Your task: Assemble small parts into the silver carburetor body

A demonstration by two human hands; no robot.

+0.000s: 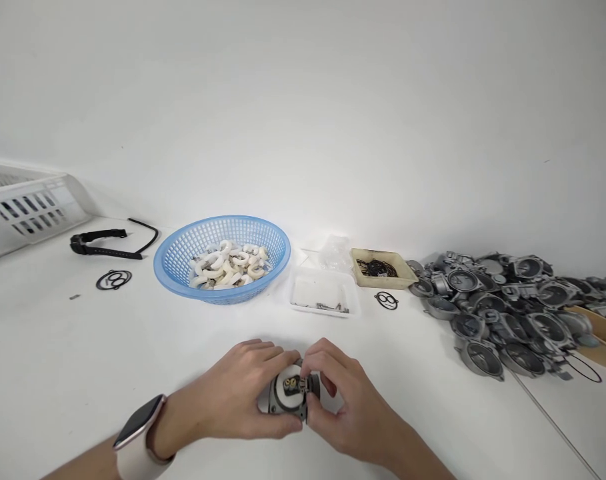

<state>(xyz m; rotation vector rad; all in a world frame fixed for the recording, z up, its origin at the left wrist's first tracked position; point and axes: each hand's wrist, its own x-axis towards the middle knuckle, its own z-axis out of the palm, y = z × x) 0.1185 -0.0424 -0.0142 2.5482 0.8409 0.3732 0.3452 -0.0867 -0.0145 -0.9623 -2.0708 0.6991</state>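
Near the front of the table, my left hand (247, 393) is closed around a round grey metal housing (271, 399), thumb below and fingers above. A white ring-shaped insert (281, 387) sits in its open face, with small brass-coloured round pieces in the dark middle. At the housing's right side, my right hand (340, 407) pinches with thumb and index finger at a small metal part (304, 385). The fingertips partly cover that part, so its full shape is hidden. A watch with a pale strap (141, 427) is on my left wrist.
Behind my hands stand a blue basket (163, 273) of white rings, a white tray (350, 297) with small metal pieces, and a cream tray (407, 270) of black rubber rings. Grey housings (507, 313) are piled right. Black gaskets (113, 279), a black strap (100, 250) and a white crate (33, 213) lie left.
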